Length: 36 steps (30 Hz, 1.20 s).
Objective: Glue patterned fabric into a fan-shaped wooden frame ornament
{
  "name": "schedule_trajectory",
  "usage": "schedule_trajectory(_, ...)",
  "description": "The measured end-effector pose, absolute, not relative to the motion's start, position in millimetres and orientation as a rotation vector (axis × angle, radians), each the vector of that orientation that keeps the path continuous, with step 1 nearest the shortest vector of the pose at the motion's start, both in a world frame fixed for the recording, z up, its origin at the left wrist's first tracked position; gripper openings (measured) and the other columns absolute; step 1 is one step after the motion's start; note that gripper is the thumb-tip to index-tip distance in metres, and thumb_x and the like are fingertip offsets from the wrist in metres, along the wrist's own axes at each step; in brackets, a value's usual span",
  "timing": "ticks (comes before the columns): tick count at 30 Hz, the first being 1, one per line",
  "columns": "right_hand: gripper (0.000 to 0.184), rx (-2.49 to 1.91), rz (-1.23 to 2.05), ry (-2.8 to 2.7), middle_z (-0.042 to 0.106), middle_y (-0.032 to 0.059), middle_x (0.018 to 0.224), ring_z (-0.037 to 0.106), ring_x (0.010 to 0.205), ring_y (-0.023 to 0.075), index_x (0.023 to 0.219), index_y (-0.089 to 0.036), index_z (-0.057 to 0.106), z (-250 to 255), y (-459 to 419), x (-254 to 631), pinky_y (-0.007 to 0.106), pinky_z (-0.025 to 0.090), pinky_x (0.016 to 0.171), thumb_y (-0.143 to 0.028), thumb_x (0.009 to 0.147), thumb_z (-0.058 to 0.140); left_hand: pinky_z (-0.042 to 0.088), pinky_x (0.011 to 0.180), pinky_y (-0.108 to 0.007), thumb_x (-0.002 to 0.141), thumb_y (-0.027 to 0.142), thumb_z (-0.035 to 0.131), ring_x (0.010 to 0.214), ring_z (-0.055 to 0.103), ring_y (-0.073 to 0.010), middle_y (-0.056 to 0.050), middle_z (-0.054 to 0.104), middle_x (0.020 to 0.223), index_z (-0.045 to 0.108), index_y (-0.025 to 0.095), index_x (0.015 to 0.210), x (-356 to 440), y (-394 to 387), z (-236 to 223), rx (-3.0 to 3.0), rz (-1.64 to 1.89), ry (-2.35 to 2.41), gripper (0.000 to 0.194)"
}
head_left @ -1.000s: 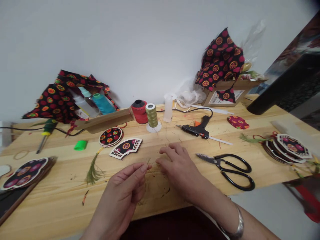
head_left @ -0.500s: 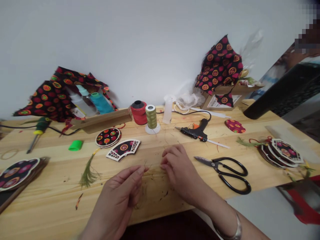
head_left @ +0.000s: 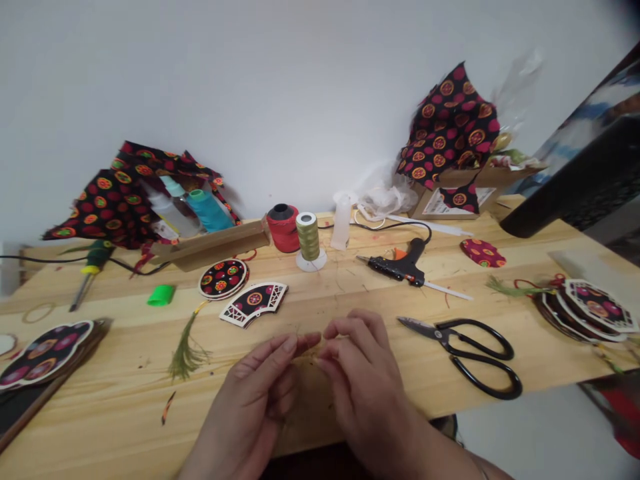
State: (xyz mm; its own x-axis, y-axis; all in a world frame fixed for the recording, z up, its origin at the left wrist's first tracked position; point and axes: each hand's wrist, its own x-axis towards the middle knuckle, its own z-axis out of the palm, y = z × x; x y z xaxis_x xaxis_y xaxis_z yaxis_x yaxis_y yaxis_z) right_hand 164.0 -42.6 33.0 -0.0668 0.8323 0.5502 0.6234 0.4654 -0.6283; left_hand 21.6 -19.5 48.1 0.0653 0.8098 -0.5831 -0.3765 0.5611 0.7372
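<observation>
My left hand [head_left: 260,393] is closed, thumb against forefinger, pinching thin olive-green thread whose fine ends barely show at the fingertips. Close beside it, my right hand [head_left: 365,380] has its fingertips drawn together, almost meeting the left ones; whatever is between them is too fine to make out. Behind the hands lies a fan-shaped ornament [head_left: 255,302] with a white cut-out frame and dark patterned cloth. A round ornament [head_left: 223,279] sits beyond it, with a green tassel [head_left: 187,350] trailing toward me. Black-handled scissors [head_left: 463,340] rest to the right of my right hand.
A spool of olive thread [head_left: 309,240] and a red spool [head_left: 283,230] stand at the back. The glue gun [head_left: 397,267] lies beyond the scissors. Stacked ornaments [head_left: 597,307] are at right, another pile [head_left: 45,353] at left. A screwdriver [head_left: 90,277] lies far left.
My right hand has come left and closer to me, so its fingertips now nearly meet those of my left hand. The view has shifted slightly left.
</observation>
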Motion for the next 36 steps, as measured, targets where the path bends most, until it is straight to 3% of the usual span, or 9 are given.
schedule_trajectory(4,0.019,-1.233,0.337,-1.833,0.062,0.007,0.091,0.051,0.092,0.0215,0.084,-0.017,0.057,31,-49,162,0.039,0.045,0.087,-0.003,0.088,0.046,0.025,0.038,-0.013,0.056,0.028,0.087,0.046,0.03,-0.001,-0.001,0.066,0.071,0.073,0.014,0.07,22,-18,47,0.367,0.983,1.141,0.024)
schedule_trajectory(8,0.018,-1.229,0.51,-1.747,0.061,0.0069,0.092,0.052,0.091,0.0203,0.082,-0.017,0.058,33,-47,167,0.034,0.046,0.083,-0.006,0.088,0.046,0.024,0.039,-0.013,0.064,0.028,0.083,0.045,0.027,-0.0017,0.002,0.06,0.063,0.072,0.015,0.071,20,-19,43,0.429,0.974,1.07,0.018)
schedule_trajectory(14,0.023,-1.351,1.153,-1.377,0.058,-0.0009,0.07,0.054,0.069,0.0124,0.07,-0.018,0.065,44,-30,182,0.024,0.042,0.064,-0.023,0.089,0.053,0.027,0.042,-0.017,0.068,0.035,0.079,0.047,0.031,-0.0049,0.0,0.06,0.062,0.074,0.018,0.075,19,-24,45,0.716,0.934,1.152,0.019)
schedule_trajectory(20,0.023,-1.275,1.665,-0.998,0.053,-0.0057,0.051,0.037,0.047,0.0071,0.063,-0.018,0.07,48,-20,184,0.022,0.03,0.049,-0.034,0.078,0.064,0.022,0.041,-0.021,0.07,0.042,0.073,0.045,0.03,-0.0097,0.004,0.042,0.046,0.076,0.021,0.068,24,-32,53,1.103,0.845,1.334,0.021)
schedule_trajectory(24,0.015,-1.241,1.727,-0.881,0.058,-0.004,0.054,0.04,0.05,0.0073,0.061,-0.017,0.07,46,-21,180,0.021,0.03,0.049,-0.03,0.068,0.071,0.022,0.041,-0.023,0.068,0.038,0.073,0.045,0.032,-0.012,0.002,0.044,0.045,0.077,0.024,0.066,29,-34,56,1.182,0.906,1.375,0.015)
schedule_trajectory(29,0.019,-1.166,1.726,-0.869,0.056,-0.0038,0.052,0.043,0.051,0.0078,0.054,-0.017,0.064,44,-21,176,0.021,0.033,0.051,-0.029,0.069,0.068,0.022,0.041,-0.022,0.065,0.038,0.076,0.045,0.032,-0.0114,0.002,0.045,0.045,0.077,0.023,0.065,30,-33,54,1.122,0.915,1.378,0.015)
schedule_trajectory(36,0.015,-1.328,1.338,-0.94,0.06,-0.0021,0.062,0.05,0.059,0.0111,0.066,-0.018,0.068,41,-30,168,0.024,0.039,0.057,-0.033,0.071,0.067,0.018,0.04,-0.017,0.063,0.039,0.081,0.045,0.025,-0.0051,0.006,0.045,0.047,0.078,0.018,0.084,23,-24,44,0.695,0.946,1.263,0.03)
